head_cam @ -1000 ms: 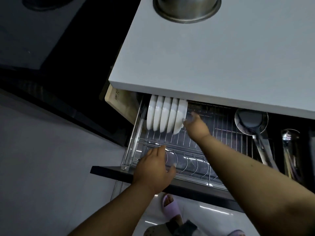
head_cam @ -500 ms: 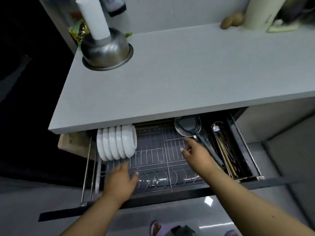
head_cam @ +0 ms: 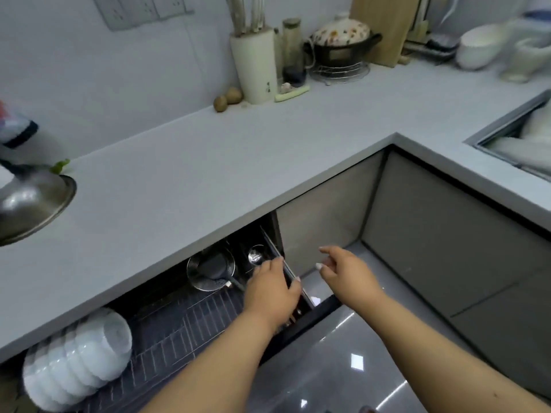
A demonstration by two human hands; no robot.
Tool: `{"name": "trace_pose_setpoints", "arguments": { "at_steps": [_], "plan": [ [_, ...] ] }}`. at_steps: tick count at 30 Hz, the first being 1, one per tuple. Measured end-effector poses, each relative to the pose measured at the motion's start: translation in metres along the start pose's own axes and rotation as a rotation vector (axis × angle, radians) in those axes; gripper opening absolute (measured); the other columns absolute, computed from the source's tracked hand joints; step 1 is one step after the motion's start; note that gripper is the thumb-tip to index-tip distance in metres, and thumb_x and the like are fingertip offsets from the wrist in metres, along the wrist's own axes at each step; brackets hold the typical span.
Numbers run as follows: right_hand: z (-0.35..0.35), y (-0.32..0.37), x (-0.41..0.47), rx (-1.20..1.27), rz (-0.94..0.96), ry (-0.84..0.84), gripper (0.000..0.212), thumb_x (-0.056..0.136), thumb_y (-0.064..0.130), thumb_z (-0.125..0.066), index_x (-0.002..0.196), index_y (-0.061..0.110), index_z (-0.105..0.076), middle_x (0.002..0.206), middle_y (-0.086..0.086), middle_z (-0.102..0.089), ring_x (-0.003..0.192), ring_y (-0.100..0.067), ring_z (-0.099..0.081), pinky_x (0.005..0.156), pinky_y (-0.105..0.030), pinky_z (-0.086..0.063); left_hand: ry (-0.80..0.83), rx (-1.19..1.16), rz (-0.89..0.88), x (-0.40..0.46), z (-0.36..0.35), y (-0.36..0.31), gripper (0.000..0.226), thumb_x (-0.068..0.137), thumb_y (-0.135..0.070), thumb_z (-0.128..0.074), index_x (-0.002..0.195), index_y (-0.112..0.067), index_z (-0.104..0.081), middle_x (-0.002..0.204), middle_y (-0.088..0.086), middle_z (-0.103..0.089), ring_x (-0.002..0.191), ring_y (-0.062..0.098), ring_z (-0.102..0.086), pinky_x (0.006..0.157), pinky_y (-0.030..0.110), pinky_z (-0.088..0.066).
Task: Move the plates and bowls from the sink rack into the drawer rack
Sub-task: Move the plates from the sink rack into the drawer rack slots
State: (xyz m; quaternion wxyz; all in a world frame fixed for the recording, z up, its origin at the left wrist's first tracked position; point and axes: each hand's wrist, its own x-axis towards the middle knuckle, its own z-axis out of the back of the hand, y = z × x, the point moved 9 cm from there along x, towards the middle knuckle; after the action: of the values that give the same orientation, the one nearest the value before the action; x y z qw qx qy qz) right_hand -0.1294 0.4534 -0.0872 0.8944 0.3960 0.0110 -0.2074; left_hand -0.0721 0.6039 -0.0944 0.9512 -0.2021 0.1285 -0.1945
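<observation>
Fingers of both hands are loosely spread and hold nothing: the left hand [head_cam: 272, 289] hangs over the right end of the open drawer rack [head_cam: 185, 320], low in the frame; the right hand [head_cam: 347, 271] hovers just right of it, above the floor. Grey countertop [head_cam: 238, 162] fills the middle. White bowls [head_cam: 76, 360] stand stacked on edge at the rack's lower-left end. Blurred white dishes sit in the sink rack [head_cam: 524, 135] at the right edge.
</observation>
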Motion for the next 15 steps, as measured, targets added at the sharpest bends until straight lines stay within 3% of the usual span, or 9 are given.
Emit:
{"name": "trace_pose_setpoints", "arguments": {
  "at_steps": [9, 15],
  "plan": [
    [0.165, -0.115, -0.003, 0.053, -0.117, -0.234, 0.034, 0.092, 0.031, -0.055, 0.125, 0.022, -0.056, 0.098, 0.006, -0.059, 0.089, -0.012, -0.056, 0.079, -0.025, -0.044, 0.091, -0.028, -0.150, 0.050, -0.064, -0.170, 0.060, 0.093, -0.039, -0.048, 0.145, -0.014, -0.034, 0.141, 0.007, -0.043, 0.131, 0.023, -0.038, 0.108, 0.033, -0.033],
    [0.240, -0.187, -0.018, 0.134, -0.260, -0.386, 0.026, 0.092, 0.031, -0.056, 0.116, 0.023, -0.060, 0.094, 0.006, -0.061, 0.085, -0.012, -0.056, 0.076, -0.024, -0.043, 0.124, 0.025, -0.283, 0.077, -0.089, -0.264, 0.055, 0.092, -0.036, -0.051, 0.140, -0.013, -0.039, 0.137, 0.008, -0.047, 0.127, 0.024, -0.040, 0.106, 0.031, -0.034]
  ]
}}
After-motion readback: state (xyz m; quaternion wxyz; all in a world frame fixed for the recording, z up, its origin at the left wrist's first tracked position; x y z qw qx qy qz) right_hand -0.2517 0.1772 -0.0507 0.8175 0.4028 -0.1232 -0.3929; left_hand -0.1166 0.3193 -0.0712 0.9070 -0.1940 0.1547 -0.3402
